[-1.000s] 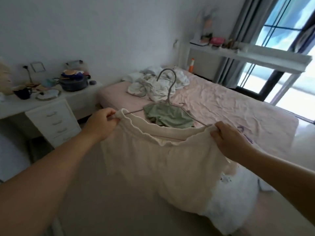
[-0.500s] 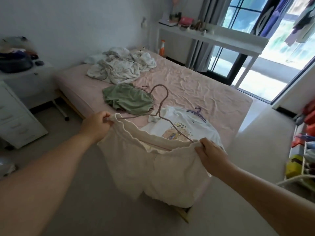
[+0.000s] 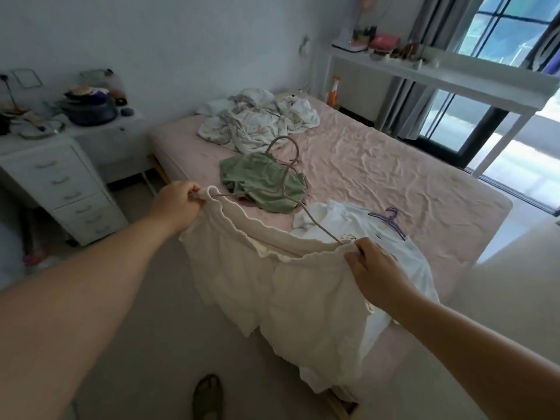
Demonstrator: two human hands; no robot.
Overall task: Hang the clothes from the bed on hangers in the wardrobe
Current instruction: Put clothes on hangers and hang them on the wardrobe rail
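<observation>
Left hand: the left hand (image 3: pixel 177 204) is curled tight round one end of the waistband of the cream shorts (image 3: pixel 281 295), and it seems to hold the end of the hanger (image 3: pixel 291 177) there too.
Right hand: the right hand (image 3: pixel 374 268) pinches the other end of the waistband, with the thumb on top and the fingers tucked under the cloth.
Cream shorts: they hang down between the two hands, out in front of the corner of the bed (image 3: pixel 394 177). The waistband is pulled wide and has a frilly edge.
Hanger: it is thin and pale. Its two arms run down to the two hands, and its hook sticks up over the bed, away from the person.
Green top: a green top (image 3: pixel 263 186) lies crumpled on the pink sheet, behind the hanger.
White shirt: a white shirt (image 3: pixel 357 225) with a picture on it lies at the near corner of the bed, partly behind the shorts. A purple hanger (image 3: pixel 389 221) rests on it.
Pile: a heap of pale cloth (image 3: pixel 257 122) sits at the far end of the bed, near the wall.
Drawers: white drawers (image 3: pixel 66 189) stand to the left of the bed, with a dark pot (image 3: pixel 91 110) and small things on top.
Floor: a green slipper (image 3: pixel 207 397) shows at the bottom.
</observation>
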